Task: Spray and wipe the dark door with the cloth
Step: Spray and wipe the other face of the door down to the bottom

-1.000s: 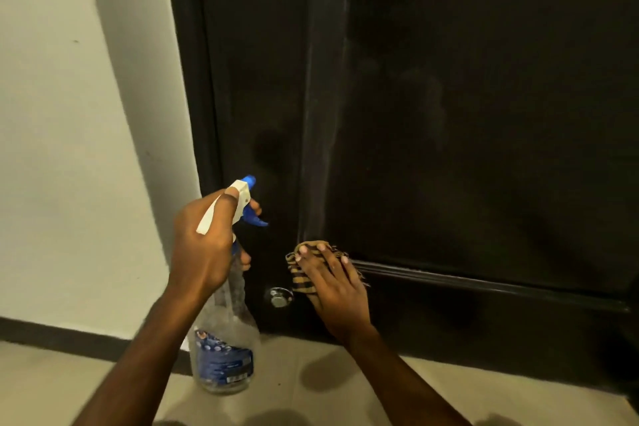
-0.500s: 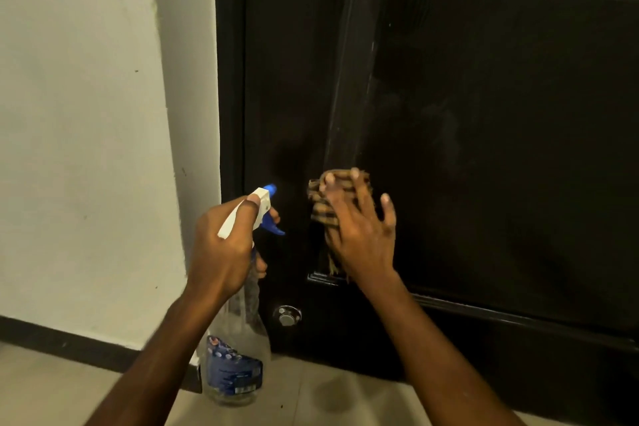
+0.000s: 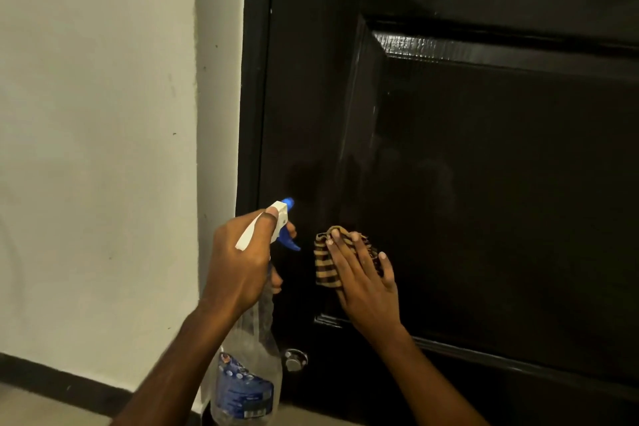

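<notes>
Striped cloth [image 3: 325, 266], tan and dark, bunched and pressed flat to the dark door [image 3: 501, 201] at the lower left corner of its sunken panel, about 7 o'clock from the middle of the view. Likely soft, light and limp; best driven under a flat palm rather than pinched, to keep from folding at the panel's raised edge. Pinned there by the right hand [image 3: 366, 290], fingers straight and spread over the cloth's right half. Door face hard and glossy, probably slick where wet.

At 9 o'clock of the cloth, just beside it, spray bottle [image 3: 249, 349]: clear plastic, seemingly light, gripped at the neck by the left hand [image 3: 238, 263], fingers curled round, one on the blue trigger [image 3: 289, 241], thumb along the white head, nozzle toward the door. Blue label [image 3: 242, 394] low on the bottle, print too blurred to read; no brand legible.

At 6 o'clock of the cloth, a small round metal fitting [image 3: 294, 359] on the door. Pale wall [image 3: 96, 149] further out at 9 o'clock.
</notes>
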